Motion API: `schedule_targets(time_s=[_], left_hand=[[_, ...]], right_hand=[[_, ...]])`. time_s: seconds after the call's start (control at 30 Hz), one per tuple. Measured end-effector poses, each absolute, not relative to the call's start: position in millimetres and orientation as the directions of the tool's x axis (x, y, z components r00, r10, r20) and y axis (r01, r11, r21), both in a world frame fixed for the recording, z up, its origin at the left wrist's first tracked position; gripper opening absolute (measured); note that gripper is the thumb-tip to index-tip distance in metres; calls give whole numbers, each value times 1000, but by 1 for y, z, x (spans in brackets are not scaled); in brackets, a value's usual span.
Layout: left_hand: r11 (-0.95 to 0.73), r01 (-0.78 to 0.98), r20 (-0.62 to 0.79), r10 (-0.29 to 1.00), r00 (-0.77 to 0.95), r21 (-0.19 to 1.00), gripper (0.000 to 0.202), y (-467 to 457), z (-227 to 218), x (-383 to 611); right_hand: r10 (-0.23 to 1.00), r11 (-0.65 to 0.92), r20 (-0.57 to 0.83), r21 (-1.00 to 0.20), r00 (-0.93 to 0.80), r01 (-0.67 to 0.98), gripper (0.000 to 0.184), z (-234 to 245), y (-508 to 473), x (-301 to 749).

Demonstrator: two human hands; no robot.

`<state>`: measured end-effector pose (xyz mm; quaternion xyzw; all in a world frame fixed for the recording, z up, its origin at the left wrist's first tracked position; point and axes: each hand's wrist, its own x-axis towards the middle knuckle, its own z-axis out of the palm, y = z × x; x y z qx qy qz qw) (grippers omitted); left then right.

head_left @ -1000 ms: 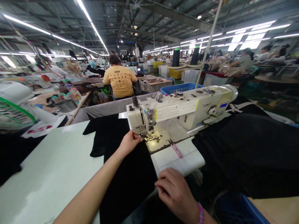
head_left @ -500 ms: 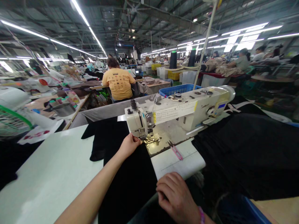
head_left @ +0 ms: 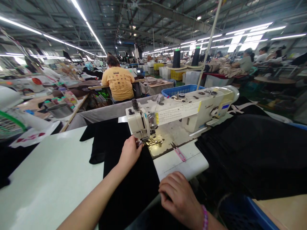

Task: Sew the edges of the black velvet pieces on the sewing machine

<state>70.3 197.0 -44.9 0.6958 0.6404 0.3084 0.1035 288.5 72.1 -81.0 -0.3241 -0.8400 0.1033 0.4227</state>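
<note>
In the head view, my left hand (head_left: 130,151) is closed in a pinch on the edge of the black fabric (head_left: 129,188), right beside the needle and presser foot of a white sewing machine (head_left: 172,111). The fabric lies over the table's front edge and passes under my left forearm. My right hand (head_left: 178,196) is low at the front edge, its fingers curled in, close to the fabric's right side. Whatever those fingers hold, if anything, is hidden. Pink thread snips (head_left: 178,152) lie on the machine bed, between the presser foot and my right hand.
A large pile of black fabric (head_left: 254,153) lies right of the machine. The white tabletop (head_left: 55,169) extends left, towards a fan (head_left: 11,123). Behind the machine are a blue basket (head_left: 179,90) and a seated person in a yellow shirt (head_left: 118,81). A blue bin (head_left: 261,212) stands low right.
The whole view has shifted slightly, so most things sit a little further left. My left hand stays by the needle with its wrist turned a bit more upright. The right hand keeps its curled shape.
</note>
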Motion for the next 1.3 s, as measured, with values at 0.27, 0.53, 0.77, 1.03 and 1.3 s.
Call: schedule_targets(time_s=[0.27,0.53,0.77,1.03,1.3], left_hand=[[-567,769,394,806,442,296,25,64,-38,99],[-628,777,527,646,552,-44,32,52,-57,94],[-746,651,558,484,674,-140,35,56,-47,86],[-755,622,461,484,744,-210,42,50,-65,72],[-773,629,381,557,738,-88,45,77,-76,57]], right_hand=[[692,720,587,-523,-420,456,18,-82,76,288],[726,687,581,-616,-368,386,20,-75,80,286],[660,750,590,-482,-465,454,15,-75,81,290],[587,808,563,-371,-581,457,20,-77,67,302],[665,746,470,-416,-580,520,16,-66,91,289]])
